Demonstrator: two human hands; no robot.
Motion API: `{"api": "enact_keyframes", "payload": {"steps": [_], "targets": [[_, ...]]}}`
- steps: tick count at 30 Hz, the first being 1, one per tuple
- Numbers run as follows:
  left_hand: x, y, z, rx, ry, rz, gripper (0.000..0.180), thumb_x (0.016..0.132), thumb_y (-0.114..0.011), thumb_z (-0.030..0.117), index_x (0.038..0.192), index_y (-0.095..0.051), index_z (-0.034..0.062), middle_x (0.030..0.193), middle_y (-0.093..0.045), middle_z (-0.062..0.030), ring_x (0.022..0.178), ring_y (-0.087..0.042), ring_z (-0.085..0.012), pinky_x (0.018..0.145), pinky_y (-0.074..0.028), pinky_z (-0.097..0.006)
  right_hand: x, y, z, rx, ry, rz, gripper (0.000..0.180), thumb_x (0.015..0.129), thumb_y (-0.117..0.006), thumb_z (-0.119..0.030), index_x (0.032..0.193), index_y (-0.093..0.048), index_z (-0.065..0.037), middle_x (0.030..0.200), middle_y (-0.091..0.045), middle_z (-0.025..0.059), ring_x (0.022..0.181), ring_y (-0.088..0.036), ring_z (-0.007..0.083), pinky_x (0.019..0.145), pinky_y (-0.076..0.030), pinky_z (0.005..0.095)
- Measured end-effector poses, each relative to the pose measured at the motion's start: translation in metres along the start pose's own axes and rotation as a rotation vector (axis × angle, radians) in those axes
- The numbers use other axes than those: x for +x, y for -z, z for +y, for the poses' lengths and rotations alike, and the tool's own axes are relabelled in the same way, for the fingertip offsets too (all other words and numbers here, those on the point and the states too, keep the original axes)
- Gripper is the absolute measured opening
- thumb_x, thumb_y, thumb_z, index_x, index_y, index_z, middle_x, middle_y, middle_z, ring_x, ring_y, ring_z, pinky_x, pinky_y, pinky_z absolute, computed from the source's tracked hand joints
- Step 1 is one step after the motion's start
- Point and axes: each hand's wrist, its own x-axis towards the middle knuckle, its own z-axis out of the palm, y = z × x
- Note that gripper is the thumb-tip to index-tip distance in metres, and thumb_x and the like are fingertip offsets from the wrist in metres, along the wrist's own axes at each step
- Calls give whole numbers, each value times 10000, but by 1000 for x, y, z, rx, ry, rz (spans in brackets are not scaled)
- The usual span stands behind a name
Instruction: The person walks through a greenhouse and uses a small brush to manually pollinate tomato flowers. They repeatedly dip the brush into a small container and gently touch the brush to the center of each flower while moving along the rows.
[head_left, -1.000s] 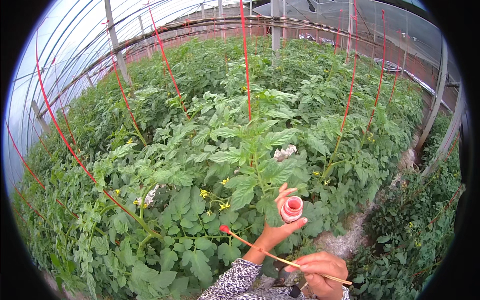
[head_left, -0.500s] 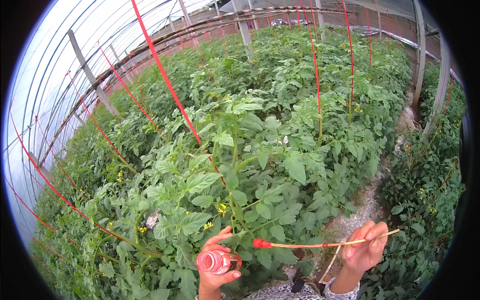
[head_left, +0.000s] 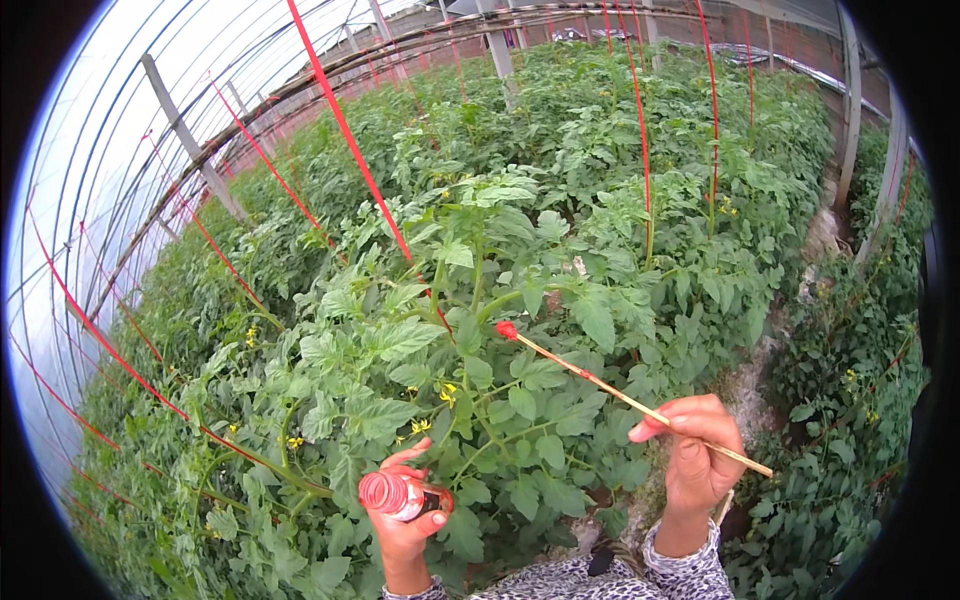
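The left hand (head_left: 402, 520) is wrapping its grip around a small red-capped bottle (head_left: 392, 493), low among the tomato plant (head_left: 470, 330) leaves. The right hand (head_left: 693, 450) is pinching a thin wooden stick (head_left: 620, 393), whose red tip (head_left: 507, 330) is pointing up-left, near the red support string (head_left: 350, 135).

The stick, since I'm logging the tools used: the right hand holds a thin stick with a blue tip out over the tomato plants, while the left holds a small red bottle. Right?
Not quite: the head view shows the stick has a red tip, not blue. The right hand holds it over the tomato plants, and the left hand holds the small red bottle.
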Motion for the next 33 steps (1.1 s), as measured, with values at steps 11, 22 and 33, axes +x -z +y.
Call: {"api": "enact_keyframes", "payload": {"steps": [11, 22, 33], "targets": [[-25, -23, 19, -87, 8, -309, 632, 488, -926, 288, 948, -561, 54, 1300, -451, -195, 1237, -457, -374, 967, -429, -480, -28, 73, -29, 137, 85, 415, 229, 973, -449, -192, 927, -456, 33, 811, -499, 173, 523, -519, 187, 412, -479, 280], [-4, -123, -33, -165, 176, -881, 501, 650, -844, 152, 1037, -553, 23, 1342, -450, -231, 1189, -495, -279, 996, -393, -403, -37, 139, 22, -122, -92, 518, 205, 953, -459, -169, 952, -517, 28, 837, -515, 127, 584, -539, 163, 511, -471, 262], [14, -224, -99, 38, 175, -688, 477, 724, -803, 249, 1068, -534, 59, 1378, -428, -149, 1225, -439, -219, 988, -359, -357, 26, 251, 108, 12, -246, 437, 195, 933, -514, -169, 981, -576, 10, 865, -605, 164, 744, -594, 195, 627, -481, 278]]}}
